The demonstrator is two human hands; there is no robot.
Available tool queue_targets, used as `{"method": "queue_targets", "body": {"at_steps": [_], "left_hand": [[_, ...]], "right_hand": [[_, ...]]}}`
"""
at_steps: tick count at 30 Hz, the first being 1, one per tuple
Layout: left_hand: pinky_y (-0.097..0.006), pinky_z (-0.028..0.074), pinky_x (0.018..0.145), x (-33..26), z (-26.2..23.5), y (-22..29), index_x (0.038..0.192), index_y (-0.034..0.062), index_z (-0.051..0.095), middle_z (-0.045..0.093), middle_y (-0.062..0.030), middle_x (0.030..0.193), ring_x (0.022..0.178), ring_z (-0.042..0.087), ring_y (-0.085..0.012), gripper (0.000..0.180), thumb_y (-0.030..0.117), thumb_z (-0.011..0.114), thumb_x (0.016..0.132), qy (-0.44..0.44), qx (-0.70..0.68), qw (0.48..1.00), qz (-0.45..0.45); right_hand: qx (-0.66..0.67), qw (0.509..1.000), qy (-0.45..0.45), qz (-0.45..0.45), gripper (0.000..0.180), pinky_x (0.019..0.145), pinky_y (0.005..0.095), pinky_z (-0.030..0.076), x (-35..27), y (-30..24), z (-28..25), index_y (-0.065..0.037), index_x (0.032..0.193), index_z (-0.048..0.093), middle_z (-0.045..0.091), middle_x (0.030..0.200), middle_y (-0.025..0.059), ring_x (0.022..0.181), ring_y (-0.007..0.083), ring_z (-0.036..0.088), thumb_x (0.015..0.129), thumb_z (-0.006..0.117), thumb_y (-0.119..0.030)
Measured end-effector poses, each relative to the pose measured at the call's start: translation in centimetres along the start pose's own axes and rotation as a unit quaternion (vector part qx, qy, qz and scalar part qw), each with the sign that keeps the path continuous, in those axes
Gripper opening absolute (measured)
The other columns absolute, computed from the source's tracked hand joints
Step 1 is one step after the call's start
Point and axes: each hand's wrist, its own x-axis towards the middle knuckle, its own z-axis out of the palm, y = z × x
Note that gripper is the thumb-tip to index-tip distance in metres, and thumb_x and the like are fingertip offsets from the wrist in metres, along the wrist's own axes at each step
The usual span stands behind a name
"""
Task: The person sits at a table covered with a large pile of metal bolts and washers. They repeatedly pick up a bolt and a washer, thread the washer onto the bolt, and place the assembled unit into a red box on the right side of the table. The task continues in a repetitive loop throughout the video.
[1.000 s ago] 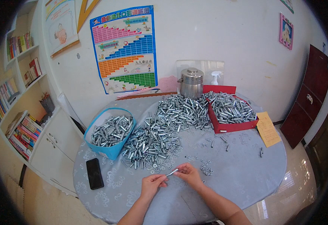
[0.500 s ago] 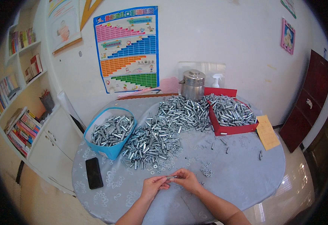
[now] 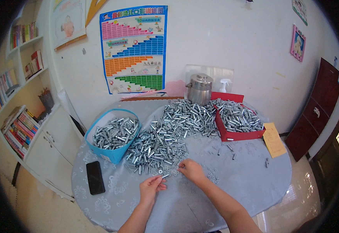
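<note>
Near the front middle of the table, my left hand [image 3: 150, 188] pinches a short silver bolt [image 3: 165, 176] between thumb and fingertips. My right hand [image 3: 192, 171] is a little farther forward and to the right, its fingertips pressed together over the loose washers; whatever they hold is too small to make out. Just beyond both hands spreads a large pile of silver metal bolts [image 3: 158, 145], with flat washers [image 3: 160, 171] along its near edge. Small nuts and washers [image 3: 213, 175] lie scattered to the right of my right hand.
A blue fabric bin [image 3: 117, 154] of bolts stands left of the pile, a red box [image 3: 239, 134] of them at right. Behind is a steel pot [image 3: 199, 91]. A black phone [image 3: 95, 178] lies front left, a yellow paper [image 3: 275, 141] right. Loose bolts [image 3: 230, 148] lie near the red box.
My hands, earlier together at the bolt, have come apart. The left moved slightly left with the bolt; the right reached forward to the washers. The view has shifted a little.
</note>
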Motion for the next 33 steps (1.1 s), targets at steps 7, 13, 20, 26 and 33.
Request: {"method": "queue_targets", "body": {"at_steps": [7, 13, 20, 26, 33], "left_hand": [[-0.027, 0.053, 0.055, -0.3, 0.2, 0.1, 0.098, -0.0076, 0.057, 0.062, -0.0174, 0.084, 0.061, 0.061, -0.0171, 0.020, 0.005, 0.056, 0.082, 0.006, 0.015, 1.000, -0.007], [-0.026, 0.053, 0.054, -0.4, 0.5, -0.1, 0.095, -0.0068, 0.058, 0.063, -0.0168, 0.083, 0.060, 0.061, -0.0162, 0.018, 0.005, 0.057, 0.082, 0.002, 0.009, 1.000, -0.008], [-0.026, 0.053, 0.053, -0.5, 0.6, -0.4, 0.095, -0.0058, 0.058, 0.063, -0.0161, 0.082, 0.060, 0.060, -0.0157, 0.017, 0.005, 0.058, 0.081, -0.003, 0.012, 1.000, -0.021], [-0.026, 0.053, 0.052, -0.3, 0.5, -0.8, 0.095, -0.0056, 0.059, 0.063, -0.0162, 0.082, 0.059, 0.060, -0.0155, 0.017, 0.005, 0.058, 0.081, -0.009, 0.017, 1.000, -0.025], [-0.026, 0.053, 0.052, -0.1, 0.5, -1.0, 0.095, -0.0063, 0.058, 0.063, -0.0165, 0.082, 0.058, 0.060, -0.0156, 0.018, 0.005, 0.058, 0.081, -0.014, 0.017, 0.999, -0.031]], "right_hand": [[0.124, 0.988, -0.020, 0.092, 0.018, 0.065, 0.0308, 0.047, -0.7, -1.7, -2.3, -0.006, 0.084, 0.062, 0.063, 0.076, 0.0065, 0.072, 0.0189, 0.060, 0.071, 0.068, -0.017], [0.281, 0.949, 0.091, 0.115, 0.016, 0.061, 0.0223, 0.045, -0.6, 5.2, -7.1, -0.003, 0.083, 0.063, 0.063, 0.075, 0.0025, 0.067, 0.0079, 0.056, 0.070, 0.071, -0.011], [0.207, 0.961, -0.056, 0.176, 0.012, 0.060, 0.0202, 0.043, -4.1, 4.5, -9.4, -0.005, 0.081, 0.065, 0.061, 0.072, -0.0021, 0.065, 0.0051, 0.053, 0.072, 0.070, -0.012], [0.175, 0.952, -0.214, 0.134, 0.016, 0.060, 0.0216, 0.042, -4.7, 3.5, -8.7, -0.006, 0.084, 0.065, 0.060, 0.071, -0.0029, 0.064, 0.0048, 0.051, 0.072, 0.070, -0.014], [0.128, 0.961, -0.229, 0.088, 0.021, 0.062, 0.0239, 0.043, -5.2, 4.5, -7.7, -0.007, 0.090, 0.064, 0.061, 0.071, -0.0007, 0.066, 0.0084, 0.054, 0.072, 0.069, -0.017]]}}
